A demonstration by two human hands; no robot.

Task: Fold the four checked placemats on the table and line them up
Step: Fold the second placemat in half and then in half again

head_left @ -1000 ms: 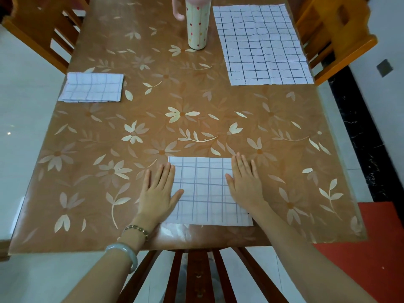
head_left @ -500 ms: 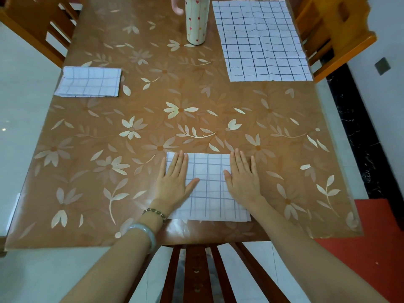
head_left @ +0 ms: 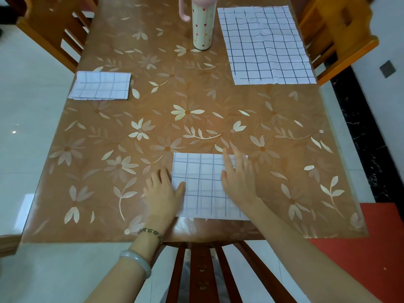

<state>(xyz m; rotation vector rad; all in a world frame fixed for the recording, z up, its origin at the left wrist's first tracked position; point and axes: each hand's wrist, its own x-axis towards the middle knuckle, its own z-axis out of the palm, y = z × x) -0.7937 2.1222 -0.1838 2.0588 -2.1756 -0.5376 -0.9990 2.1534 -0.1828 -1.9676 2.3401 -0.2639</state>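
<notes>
The folded placemat (head_left: 207, 185) lies at the table's (head_left: 109, 193) near edge, directly under both grips, long axis front to back. The left hand (head_left: 162, 193) rests flat at its left edge; the right hand (head_left: 239, 178) lies flat on its right side; neither is clenched. The unfolded placemat (head_left: 265, 45) lies far right, nearer the right hand, a tall cup (head_left: 202, 27) beside it. Another folded mat (head_left: 101, 85) sits far left.

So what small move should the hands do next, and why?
Probably slide the folded placemat toward the left stack. It already lies folded flat under the left hand and right hand, while the far placemat is still unfolded.
</notes>
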